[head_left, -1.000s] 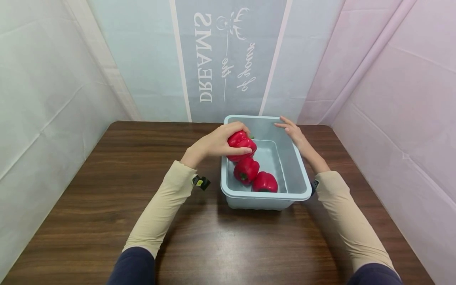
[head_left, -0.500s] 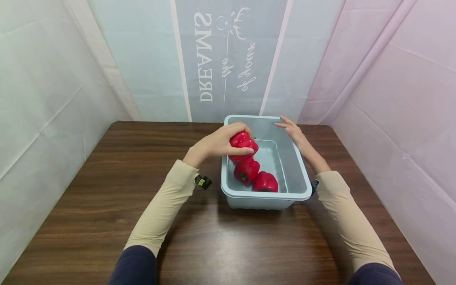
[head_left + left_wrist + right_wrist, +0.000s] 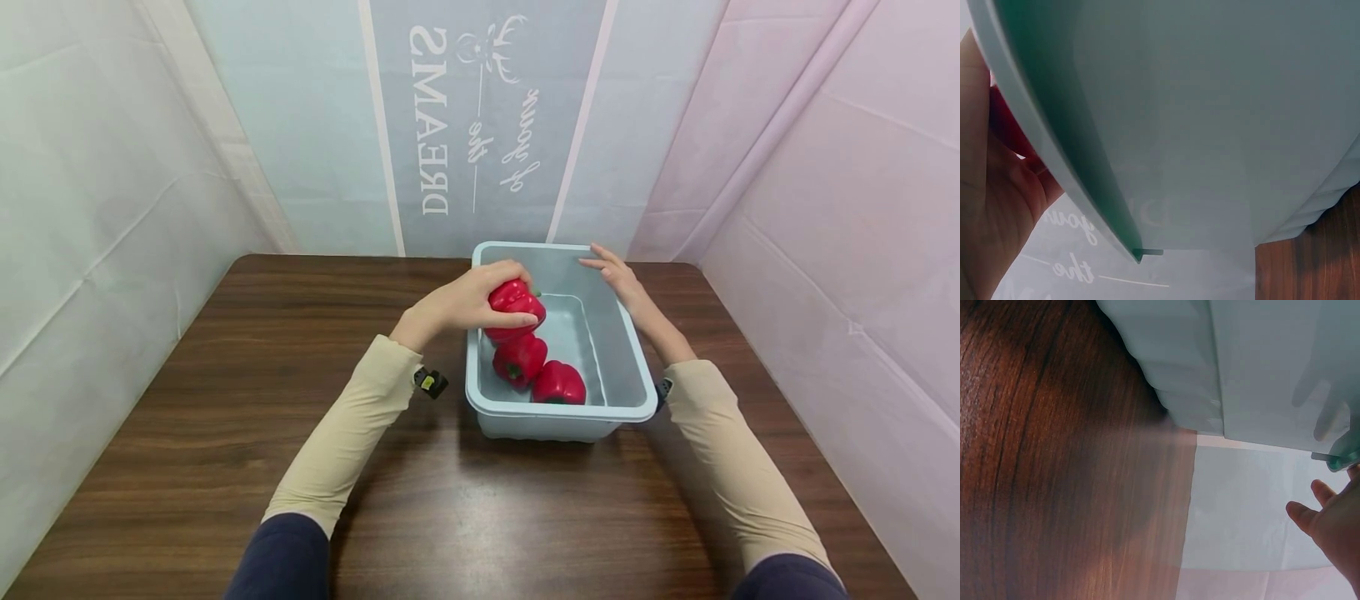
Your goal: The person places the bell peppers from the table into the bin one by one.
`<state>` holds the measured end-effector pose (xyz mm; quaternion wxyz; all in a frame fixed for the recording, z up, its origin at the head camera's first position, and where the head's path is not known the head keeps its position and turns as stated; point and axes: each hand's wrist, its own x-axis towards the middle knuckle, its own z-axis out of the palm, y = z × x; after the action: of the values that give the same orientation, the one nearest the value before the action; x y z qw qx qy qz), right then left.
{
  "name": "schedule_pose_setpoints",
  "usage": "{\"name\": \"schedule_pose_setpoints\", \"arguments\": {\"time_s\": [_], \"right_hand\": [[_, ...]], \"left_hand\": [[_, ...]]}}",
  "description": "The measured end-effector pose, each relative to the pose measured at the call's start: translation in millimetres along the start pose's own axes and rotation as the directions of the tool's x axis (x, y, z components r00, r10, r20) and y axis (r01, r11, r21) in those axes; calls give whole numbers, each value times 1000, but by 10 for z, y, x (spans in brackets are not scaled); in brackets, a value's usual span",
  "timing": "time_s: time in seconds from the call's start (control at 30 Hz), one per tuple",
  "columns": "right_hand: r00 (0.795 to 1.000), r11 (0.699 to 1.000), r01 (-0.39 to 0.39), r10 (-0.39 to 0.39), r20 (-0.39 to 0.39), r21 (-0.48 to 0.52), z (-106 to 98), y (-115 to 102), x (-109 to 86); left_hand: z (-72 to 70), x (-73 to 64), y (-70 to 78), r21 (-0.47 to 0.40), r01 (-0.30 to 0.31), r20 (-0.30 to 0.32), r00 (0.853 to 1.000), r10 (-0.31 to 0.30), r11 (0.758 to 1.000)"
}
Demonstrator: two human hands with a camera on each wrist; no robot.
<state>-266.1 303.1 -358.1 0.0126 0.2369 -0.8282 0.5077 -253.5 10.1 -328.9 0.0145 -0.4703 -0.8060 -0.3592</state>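
Observation:
In the head view my left hand [image 3: 472, 300] grips a red bell pepper [image 3: 516, 305] just inside the left side of a pale blue plastic tub [image 3: 562, 412]. Its thumb lies across the near side of the pepper, fingers over the top. Two more red bell peppers lie in the tub: one [image 3: 519, 360] against the left wall, stem end facing me, and another [image 3: 558, 383] at the near wall. My right hand [image 3: 622, 285] rests at the tub's far right rim, fingers extended. The left wrist view shows the tub's outer wall [image 3: 1197, 125] and only a sliver of the held pepper [image 3: 1007, 122].
The tub stands on a dark wood table [image 3: 337, 317] near its back edge. A fabric backdrop [image 3: 315, 125] with mirrored lettering hangs behind, and pale sheets [image 3: 847, 208] enclose both sides. Small dark cameras [image 3: 431, 382] are strapped to the wrists.
My left hand has shifted slightly to the right with the pepper in its grip. The right hand, the tub and the other two peppers stay where they were.

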Motion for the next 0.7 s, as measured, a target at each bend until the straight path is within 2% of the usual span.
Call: {"name": "schedule_pose_setpoints", "arguments": {"time_s": [0.43,0.7], "right_hand": [[1000,1000,0,0,-3,-14,5,-5,5],[1000,1000,-29,29,-5,-3,18,-19,-29]], "left_hand": [[46,33,20,13,8,13,1000,-8,1000],[80,26,-7,19,6,14,1000,-6,1000]]}}
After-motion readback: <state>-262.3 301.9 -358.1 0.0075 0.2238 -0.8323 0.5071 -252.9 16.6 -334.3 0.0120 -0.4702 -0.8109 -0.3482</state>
